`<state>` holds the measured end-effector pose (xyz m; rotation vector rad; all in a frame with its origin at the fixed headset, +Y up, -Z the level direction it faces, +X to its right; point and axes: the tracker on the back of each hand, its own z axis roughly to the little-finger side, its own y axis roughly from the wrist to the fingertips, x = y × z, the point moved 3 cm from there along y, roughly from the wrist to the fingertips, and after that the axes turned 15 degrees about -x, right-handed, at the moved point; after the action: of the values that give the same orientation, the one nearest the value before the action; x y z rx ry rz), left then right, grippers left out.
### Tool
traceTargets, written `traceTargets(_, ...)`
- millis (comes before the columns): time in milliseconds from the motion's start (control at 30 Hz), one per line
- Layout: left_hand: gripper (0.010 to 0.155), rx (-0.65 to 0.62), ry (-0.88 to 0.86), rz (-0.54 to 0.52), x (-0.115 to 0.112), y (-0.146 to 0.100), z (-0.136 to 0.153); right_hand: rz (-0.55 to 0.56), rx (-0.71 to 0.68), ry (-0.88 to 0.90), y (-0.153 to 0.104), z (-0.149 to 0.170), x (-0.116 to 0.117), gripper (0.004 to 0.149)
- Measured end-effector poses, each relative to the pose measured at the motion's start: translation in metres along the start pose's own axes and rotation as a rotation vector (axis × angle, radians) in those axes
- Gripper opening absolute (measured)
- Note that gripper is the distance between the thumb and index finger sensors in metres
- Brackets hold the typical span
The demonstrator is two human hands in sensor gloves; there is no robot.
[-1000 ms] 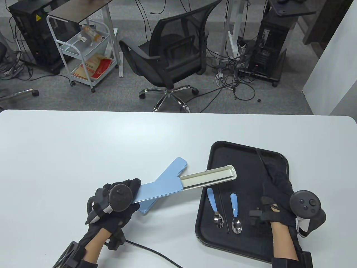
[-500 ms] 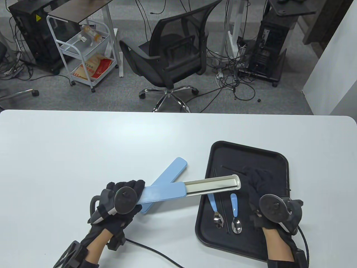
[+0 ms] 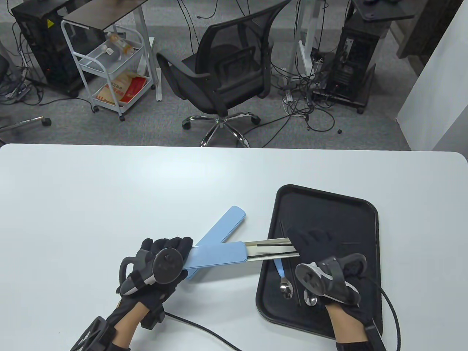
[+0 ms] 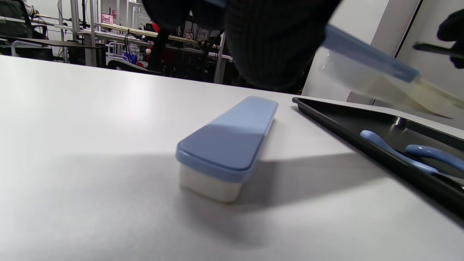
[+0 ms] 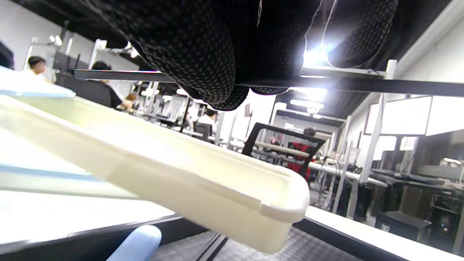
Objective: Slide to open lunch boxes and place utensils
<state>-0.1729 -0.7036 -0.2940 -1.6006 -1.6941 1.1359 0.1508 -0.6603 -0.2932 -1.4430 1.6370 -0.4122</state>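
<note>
Holding a black chopstick over the open cream tray of the slid-open box, the right hand pinches its far end above the black serving tray. Left hand grips the lidded end of that box, raised off the counter above the second box, which lies shut. Judgement: one box open, first utensil going in; two blue-handled spoons, another chopstick and the second box remain.
</note>
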Motion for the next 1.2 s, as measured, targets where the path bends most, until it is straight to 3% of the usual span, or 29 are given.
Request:
traceTargets(467,0.083,-0.032,0.022,0.009,-0.001,0.002,-0.013,-0.159,-0.095,-0.041,0.017,-0.032,0.014,0.053)
traceTargets(900,0.083,-0.051,0.005,0.042,-0.005,0.003,-0.027,-0.125,-0.189,-0.013,0.025,-0.065,0.006,0.054)
traceTargets(1200,0.083,-0.043,-0.022,0.050,-0.008,0.003,-0.025,-0.091,-0.173,0.015,0.021,-0.060,0.004,0.054)
